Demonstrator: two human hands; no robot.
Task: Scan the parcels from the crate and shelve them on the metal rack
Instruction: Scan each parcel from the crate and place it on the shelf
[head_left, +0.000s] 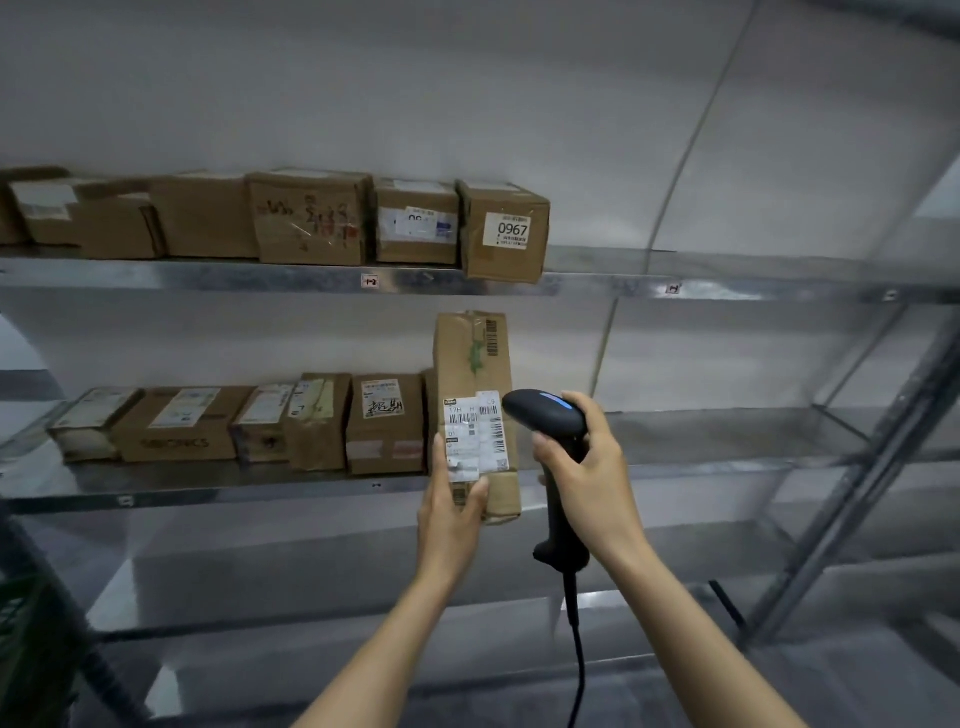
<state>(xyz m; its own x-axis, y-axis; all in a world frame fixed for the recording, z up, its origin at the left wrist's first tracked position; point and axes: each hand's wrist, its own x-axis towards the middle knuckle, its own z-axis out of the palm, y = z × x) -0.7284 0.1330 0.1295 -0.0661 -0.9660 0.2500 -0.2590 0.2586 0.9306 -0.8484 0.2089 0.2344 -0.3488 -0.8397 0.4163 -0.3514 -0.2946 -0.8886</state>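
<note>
Head view: left grip (451, 506) clasps parcel (470, 364) low down; right grip (589, 470) wraps scanner (545, 411) beside it.

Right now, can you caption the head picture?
Left hand holds a parcel at the rack; right hand aims the scanner.

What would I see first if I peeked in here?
Right in the middle, the left hand holds up a tall brown parcel while the right hand grips a black scanner beside its label. Above, on the upper shelf of the metal rack, a box shows a big 0967.

Scanner (550, 415) right of held parcel (475, 395)
</note>
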